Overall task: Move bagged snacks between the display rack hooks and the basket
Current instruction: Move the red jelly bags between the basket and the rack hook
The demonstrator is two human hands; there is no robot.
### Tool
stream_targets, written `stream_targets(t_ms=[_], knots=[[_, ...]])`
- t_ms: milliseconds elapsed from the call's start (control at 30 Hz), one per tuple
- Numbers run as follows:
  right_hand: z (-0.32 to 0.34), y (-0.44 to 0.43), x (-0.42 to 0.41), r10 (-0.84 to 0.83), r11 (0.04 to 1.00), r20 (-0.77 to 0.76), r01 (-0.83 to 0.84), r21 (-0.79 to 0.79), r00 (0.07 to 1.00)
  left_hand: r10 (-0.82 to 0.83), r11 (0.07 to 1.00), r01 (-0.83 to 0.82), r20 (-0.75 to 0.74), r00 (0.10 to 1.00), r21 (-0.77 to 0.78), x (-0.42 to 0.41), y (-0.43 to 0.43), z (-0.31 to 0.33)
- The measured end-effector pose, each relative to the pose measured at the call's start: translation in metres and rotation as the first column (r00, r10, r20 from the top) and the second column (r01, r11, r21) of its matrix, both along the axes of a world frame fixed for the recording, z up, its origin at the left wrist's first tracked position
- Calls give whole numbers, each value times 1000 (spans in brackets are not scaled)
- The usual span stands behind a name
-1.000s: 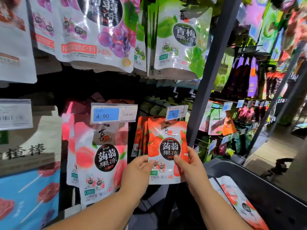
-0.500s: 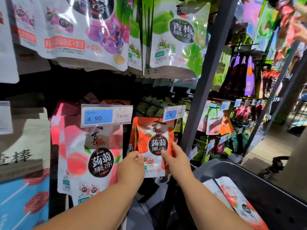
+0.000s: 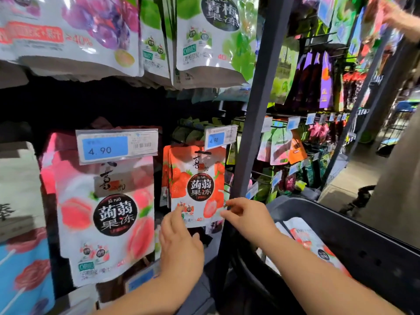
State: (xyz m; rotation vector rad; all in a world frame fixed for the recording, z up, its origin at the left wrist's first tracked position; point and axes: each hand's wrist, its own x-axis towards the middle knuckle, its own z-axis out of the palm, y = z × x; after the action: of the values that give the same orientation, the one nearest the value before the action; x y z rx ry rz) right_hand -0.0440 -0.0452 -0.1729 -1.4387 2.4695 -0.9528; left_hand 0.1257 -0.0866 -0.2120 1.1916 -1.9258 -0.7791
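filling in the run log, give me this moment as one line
stage: strawberry bag hanging on rack hook | left hand open, fingertips at bag's lower edge | right hand open beside bag | basket holds more bags

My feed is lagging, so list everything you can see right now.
Strawberry bags: several, red-white, on hook, centre.
Peach bag: front one, pink-white, hook at left.
Green bags: several, green-white, top row.
Grape bag: purple-white, top left.
Price tags: two near, blue-white, reading 4.90.
Post: one, dark grey, right of centre.
Basket: one, black, lower right, bags inside.
Left hand: open, fingertips at strawberry bag's lower edge.
Right hand: open, beside that bag's lower right corner.
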Motion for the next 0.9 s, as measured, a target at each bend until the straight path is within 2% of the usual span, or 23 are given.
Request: stream_targets(t_ms=[200, 333, 467, 600, 667, 800, 900], knots=[[-3, 82, -62, -50, 989, -10, 51, 136, 999, -286, 953, 297, 146, 947, -57, -18, 5, 3], [-15, 139, -103, -104, 951, -3, 100, 292, 995, -492, 820, 558, 342, 801, -127, -39, 16, 10], [-40, 178, -119, -149, 923, 75, 111, 367, 986, -586, 708, 699, 466, 663, -104, -65, 26, 1], [-54, 190, -124, -72, 883, 105, 14, 469, 992, -632, 597, 786, 509, 584, -161, -78, 30, -27], [-54, 182, -125, -40, 879, 60, 7, 477, 997, -608, 632, 757, 499, 618, -167, -76, 19, -31], [-71, 187, -146, -207, 870, -48, 206, 448, 977, -612, 658, 745, 498, 615, -111, -80, 20, -38], [-85, 193, -156, -264, 849, -74, 268, 455, 962, -617, 654, 749, 498, 609, -106, -82, 23, -42]])
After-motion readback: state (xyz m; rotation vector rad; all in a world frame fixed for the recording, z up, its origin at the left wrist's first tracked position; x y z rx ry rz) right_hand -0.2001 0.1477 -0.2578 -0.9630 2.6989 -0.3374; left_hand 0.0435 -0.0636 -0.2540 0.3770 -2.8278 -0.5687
